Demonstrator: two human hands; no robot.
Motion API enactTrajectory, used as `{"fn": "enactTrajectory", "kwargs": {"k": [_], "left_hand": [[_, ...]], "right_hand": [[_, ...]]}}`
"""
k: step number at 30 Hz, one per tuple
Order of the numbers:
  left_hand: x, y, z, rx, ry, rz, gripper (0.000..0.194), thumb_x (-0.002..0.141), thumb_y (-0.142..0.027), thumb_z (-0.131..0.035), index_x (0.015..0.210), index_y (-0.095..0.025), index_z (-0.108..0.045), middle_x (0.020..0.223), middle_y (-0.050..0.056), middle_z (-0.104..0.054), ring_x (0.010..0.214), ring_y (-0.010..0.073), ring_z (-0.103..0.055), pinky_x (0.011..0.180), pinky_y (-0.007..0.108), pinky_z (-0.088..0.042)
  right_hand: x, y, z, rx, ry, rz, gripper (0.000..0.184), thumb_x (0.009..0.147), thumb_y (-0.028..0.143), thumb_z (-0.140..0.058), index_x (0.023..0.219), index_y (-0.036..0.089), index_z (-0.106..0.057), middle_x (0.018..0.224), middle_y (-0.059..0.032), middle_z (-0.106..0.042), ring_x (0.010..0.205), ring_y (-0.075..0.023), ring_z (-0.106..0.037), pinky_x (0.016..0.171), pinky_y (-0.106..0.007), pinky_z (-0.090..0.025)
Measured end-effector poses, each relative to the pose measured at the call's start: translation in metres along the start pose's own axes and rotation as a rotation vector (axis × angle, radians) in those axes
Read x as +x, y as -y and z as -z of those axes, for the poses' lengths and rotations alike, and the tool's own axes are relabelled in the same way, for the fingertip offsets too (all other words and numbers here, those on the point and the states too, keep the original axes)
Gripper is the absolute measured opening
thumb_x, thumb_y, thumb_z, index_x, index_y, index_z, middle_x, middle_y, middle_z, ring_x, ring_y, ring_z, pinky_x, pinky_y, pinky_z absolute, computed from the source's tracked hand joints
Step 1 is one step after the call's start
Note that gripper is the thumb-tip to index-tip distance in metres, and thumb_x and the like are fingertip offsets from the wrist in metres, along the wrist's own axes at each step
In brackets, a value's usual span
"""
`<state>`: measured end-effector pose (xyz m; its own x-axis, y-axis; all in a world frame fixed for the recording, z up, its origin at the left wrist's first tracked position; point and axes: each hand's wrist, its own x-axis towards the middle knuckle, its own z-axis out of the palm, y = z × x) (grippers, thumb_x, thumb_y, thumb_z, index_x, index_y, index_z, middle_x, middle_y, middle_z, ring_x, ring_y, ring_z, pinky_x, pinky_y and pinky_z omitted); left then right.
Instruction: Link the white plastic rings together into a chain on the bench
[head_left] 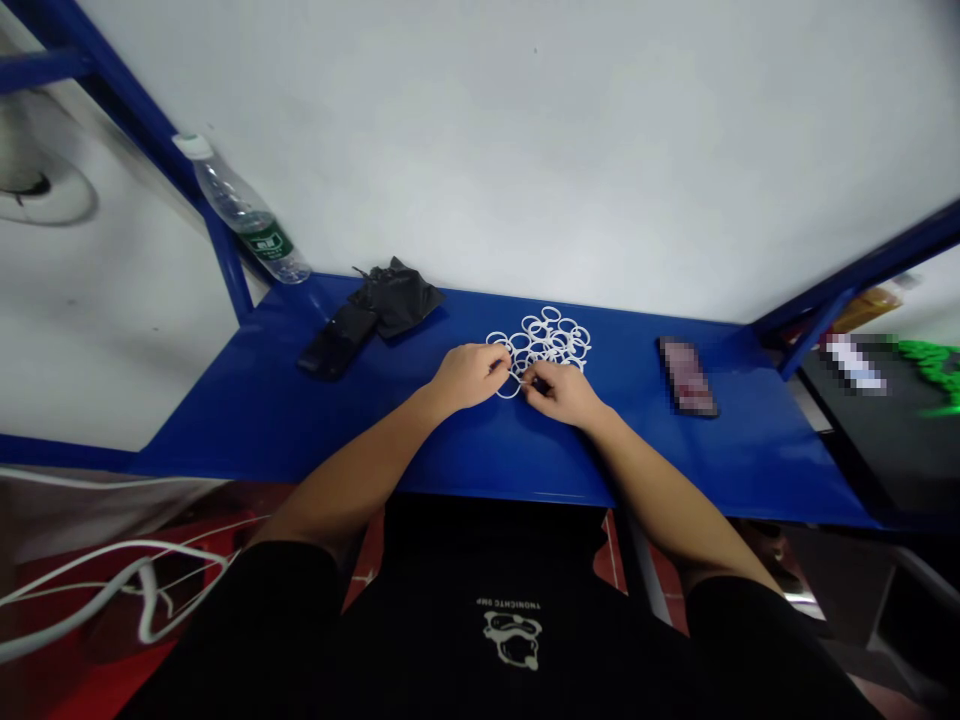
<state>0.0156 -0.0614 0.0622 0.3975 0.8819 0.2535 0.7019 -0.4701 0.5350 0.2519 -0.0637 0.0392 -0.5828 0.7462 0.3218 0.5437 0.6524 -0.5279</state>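
My left hand (472,377) is closed, its thumb and fingertips pinched on the left side of a thin white ring (508,397). Opposite it, my right hand (559,393) has its fingers curled in a pinch at the same ring's right side. The ring looks like a thin plastic loop; the fingers cover parts of it. Just beyond both hands lies a loose pile of similar white rings (553,345), several overlapping one another. Some of the pile is hidden behind my right hand.
The blue table (495,455) meets a white wall. A clear bottle (247,215) leans at back left, near a black bag (401,300) and a dark phone (337,340). Another phone (688,377) lies right. Blue frame bars (847,285) rise at the sides.
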Motion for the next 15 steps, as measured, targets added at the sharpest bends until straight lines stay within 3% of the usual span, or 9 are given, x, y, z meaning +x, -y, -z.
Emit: {"fn": "enactTrajectory", "kwargs": {"k": [2,6,11,15], "left_hand": [[-0.001,-0.003,-0.003,0.002,0.023,-0.004,0.017,0.097,-0.032,-0.068,0.105,-0.023,-0.081,0.083,0.002,-0.077,0.077,0.0190,-0.069,0.073,0.030,-0.049],[-0.003,-0.003,-0.013,0.031,0.065,-0.084,0.033,0.095,-0.043,-0.075,0.124,-0.028,-0.079,0.093,0.002,-0.081,0.084,0.0204,-0.074,0.076,0.029,-0.051],[-0.003,-0.001,-0.021,0.035,0.125,-0.122,0.023,0.099,-0.040,-0.070,0.112,-0.024,-0.081,0.084,0.001,-0.079,0.074,0.0182,-0.071,0.067,0.027,-0.044],[-0.002,0.004,-0.022,-0.005,0.074,-0.176,0.022,0.103,-0.037,-0.065,0.107,-0.025,-0.082,0.081,0.000,-0.078,0.071,0.0160,-0.068,0.064,0.026,-0.041]], "right_hand": [[-0.001,-0.002,0.001,0.043,-0.073,-0.005,0.005,0.089,0.025,-0.063,0.090,0.022,-0.066,0.079,-0.0006,-0.072,0.062,-0.0131,-0.059,0.062,-0.027,-0.044],[-0.001,-0.004,0.002,0.062,-0.201,0.011,0.004,0.090,0.025,-0.063,0.089,0.022,-0.066,0.079,-0.0005,-0.072,0.063,-0.0135,-0.060,0.062,-0.026,-0.046],[0.000,-0.004,0.001,0.071,-0.216,0.078,0.008,0.095,0.025,-0.063,0.089,0.022,-0.068,0.079,-0.0008,-0.072,0.066,-0.0141,-0.063,0.063,-0.027,-0.049],[0.000,-0.005,0.000,0.121,-0.210,0.081,0.011,0.099,0.029,-0.065,0.092,0.022,-0.071,0.081,-0.0015,-0.073,0.067,-0.0145,-0.065,0.064,-0.027,-0.051]]}}
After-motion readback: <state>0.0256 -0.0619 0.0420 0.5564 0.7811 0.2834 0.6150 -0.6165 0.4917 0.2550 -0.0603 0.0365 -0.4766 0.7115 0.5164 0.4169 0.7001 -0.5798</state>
